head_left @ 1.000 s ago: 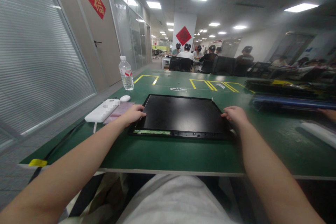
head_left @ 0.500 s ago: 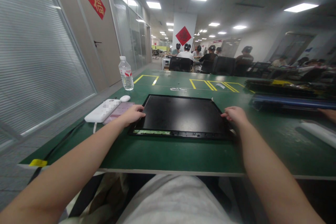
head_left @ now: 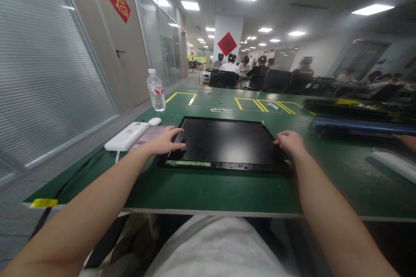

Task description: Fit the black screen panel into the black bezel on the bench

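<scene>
A black display panel (head_left: 224, 140) lies flat on the green table, screen side up. Along its near edge runs a dark strip with a green circuit board (head_left: 188, 163) at the left end. My left hand (head_left: 167, 140) is at the panel's left edge, thumb and forefinger spread apart over the border. At the right edge, the fingers of my right hand (head_left: 289, 142) are closed in a pinch on the rim; their tips are partly hidden.
Left of the panel are a water bottle (head_left: 156, 91), a white power strip (head_left: 126, 136), a phone (head_left: 144, 138) and a small white rounded object (head_left: 154, 121). Dark panels (head_left: 360, 125) and another person's hand (head_left: 404, 140) are at the right. Yellow tape marks the table's (head_left: 214, 194) far side.
My left hand has opened its fingers and shifted slightly right over the panel's border. My right hand and the panel stay nearly where they were.
</scene>
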`<state>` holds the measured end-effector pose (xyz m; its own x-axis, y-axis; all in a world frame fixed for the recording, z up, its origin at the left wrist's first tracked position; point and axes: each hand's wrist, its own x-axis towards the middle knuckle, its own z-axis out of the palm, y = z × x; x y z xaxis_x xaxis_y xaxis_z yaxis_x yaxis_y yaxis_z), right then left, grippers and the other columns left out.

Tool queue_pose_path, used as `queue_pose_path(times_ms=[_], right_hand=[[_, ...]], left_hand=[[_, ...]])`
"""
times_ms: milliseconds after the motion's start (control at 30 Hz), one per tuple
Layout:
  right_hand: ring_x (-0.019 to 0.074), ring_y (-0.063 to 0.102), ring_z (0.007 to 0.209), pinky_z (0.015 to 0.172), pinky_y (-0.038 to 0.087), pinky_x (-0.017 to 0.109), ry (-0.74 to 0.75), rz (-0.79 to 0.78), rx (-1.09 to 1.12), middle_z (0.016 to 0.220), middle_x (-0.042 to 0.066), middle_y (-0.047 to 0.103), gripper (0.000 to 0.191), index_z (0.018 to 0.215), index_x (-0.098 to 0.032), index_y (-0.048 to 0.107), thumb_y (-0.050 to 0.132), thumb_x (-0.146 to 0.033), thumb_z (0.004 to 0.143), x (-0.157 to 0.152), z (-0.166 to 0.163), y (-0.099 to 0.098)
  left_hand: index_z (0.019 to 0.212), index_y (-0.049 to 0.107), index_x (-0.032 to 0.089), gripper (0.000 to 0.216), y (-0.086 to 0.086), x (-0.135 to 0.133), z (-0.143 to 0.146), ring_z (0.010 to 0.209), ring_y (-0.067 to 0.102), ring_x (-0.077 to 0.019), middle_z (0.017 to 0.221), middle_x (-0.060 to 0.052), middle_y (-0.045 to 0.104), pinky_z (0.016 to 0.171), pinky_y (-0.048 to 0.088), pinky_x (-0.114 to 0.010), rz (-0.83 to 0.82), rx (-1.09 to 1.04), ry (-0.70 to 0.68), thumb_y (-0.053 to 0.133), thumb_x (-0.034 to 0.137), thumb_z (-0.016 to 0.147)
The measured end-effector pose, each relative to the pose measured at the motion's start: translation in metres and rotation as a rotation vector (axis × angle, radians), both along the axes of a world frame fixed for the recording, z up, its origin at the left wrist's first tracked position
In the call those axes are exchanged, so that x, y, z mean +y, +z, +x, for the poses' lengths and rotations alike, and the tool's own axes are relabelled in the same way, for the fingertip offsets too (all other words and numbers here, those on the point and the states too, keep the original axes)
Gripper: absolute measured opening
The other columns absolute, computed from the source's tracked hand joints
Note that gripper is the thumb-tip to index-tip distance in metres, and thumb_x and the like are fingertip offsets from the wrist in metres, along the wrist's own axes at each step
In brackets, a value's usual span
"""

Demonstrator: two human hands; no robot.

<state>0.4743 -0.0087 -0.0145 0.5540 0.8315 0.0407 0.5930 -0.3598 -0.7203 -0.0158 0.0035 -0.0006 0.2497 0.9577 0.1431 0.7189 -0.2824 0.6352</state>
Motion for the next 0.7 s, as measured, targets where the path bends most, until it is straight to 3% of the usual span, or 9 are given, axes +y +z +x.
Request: queue_pose_path(times_ms=[67, 200, 367, 467, 700], right_hand=[[0.0152, 0.064, 0.057, 0.052, 0.046, 0.024, 0.007, -0.002, -0.053, 0.08, 0.006, 0.079, 0.024, 0.1, -0.019, 0.072, 0.061, -0.019, 0.079, -0.002, -0.002, 0.002], [0.0191, 0.072, 0.083, 0.073, 0.053, 0.026, 0.062, 0.071, -0.155, 0.086, 0.004, 0.079, 0.018, 0.092, -0.021, 0.074, 0.065, -0.016, 0.077, -0.002, -0.008, 0.005], [0.0167, 0.072, 0.105, 0.099, 0.05, 0.025, 0.339, 0.13, -0.1, 0.108, 0.004, 0.078, 0.029, 0.098, -0.021, 0.076, 0.062, -0.006, 0.078, 0.0, -0.016, 0.001], [0.0179, 0.071, 0.112, 0.104, 0.049, 0.026, 0.413, 0.053, -0.077, 0.118, 0.006, 0.077, 0.036, 0.105, -0.019, 0.077, 0.062, -0.003, 0.077, 0.0, -0.02, 0.0], [0.0212, 0.068, 0.12, 0.109, 0.046, 0.03, 0.432, -0.06, -0.169, 0.127, 0.01, 0.073, 0.035, 0.114, -0.016, 0.076, 0.06, -0.005, 0.085, -0.006, -0.028, 0.008]], left_hand=[[0.124, 0.072, 0.022, 0.081, 0.003, -0.001, -0.004, 0.144, 0.043, -0.0402, 0.155, -0.016, 0.049, 0.12, 0.032, -0.046, 0.047, 0.119, -0.064, 0.082, 0.064, 0.056], [0.123, 0.074, 0.026, 0.074, 0.013, -0.006, -0.009, 0.14, 0.048, -0.0372, 0.152, -0.012, 0.054, 0.119, 0.034, -0.043, 0.018, 0.167, -0.214, 0.081, 0.065, 0.061], [0.124, 0.074, 0.03, 0.075, 0.024, -0.012, -0.015, 0.138, 0.051, -0.0374, 0.15, -0.009, 0.057, 0.117, 0.038, -0.043, -0.063, 0.135, -0.272, 0.088, 0.054, 0.055], [0.128, 0.072, 0.032, 0.076, 0.025, -0.011, -0.02, 0.14, 0.049, -0.0368, 0.152, -0.007, 0.056, 0.118, 0.036, -0.043, -0.078, 0.143, -0.299, 0.089, 0.051, 0.056], [0.133, 0.069, 0.034, 0.075, 0.019, -0.005, -0.024, 0.141, 0.049, -0.0344, 0.152, -0.006, 0.056, 0.119, 0.034, -0.042, -0.041, 0.172, -0.385, 0.088, 0.047, 0.062]])
